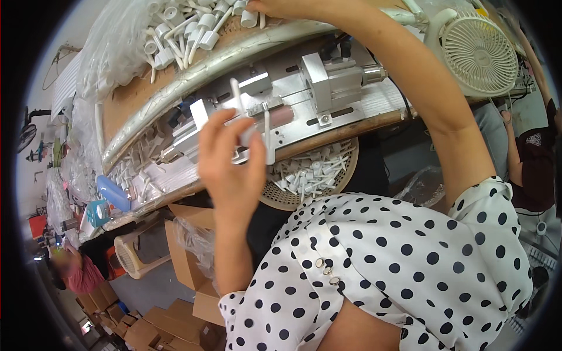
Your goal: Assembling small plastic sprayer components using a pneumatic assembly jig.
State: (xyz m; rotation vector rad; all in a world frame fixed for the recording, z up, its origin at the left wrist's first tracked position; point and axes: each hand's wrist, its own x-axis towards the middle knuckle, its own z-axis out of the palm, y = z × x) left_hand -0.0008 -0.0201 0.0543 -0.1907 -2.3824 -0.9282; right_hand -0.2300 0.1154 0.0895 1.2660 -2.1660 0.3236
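My left hand (229, 155), somewhat blurred, is over the front of a silver metal fixture (316, 82). Its thumb and fingers are closed around a white cap with a stem (236, 93), the stem pointing up and away. Beside that hand, an upright white bar (267, 134) stands on the fixture near a pinkish cylinder (282, 116). My right hand (281, 7) reaches to the top edge of the view, where it is partly cut off. Its fingertips are at a white cap (250, 19) on the pile of stemmed caps (199, 32); their grip is hidden.
A round basket (287, 202) of small white parts sits below the bench edge. Across the bench runs a plastic-wrapped rail (205, 61). A white fan (480, 55) stands right, a blue container (113, 193) left. Cardboard boxes (158, 327) and a stool (132, 254) are lower left. Other people are at both sides.
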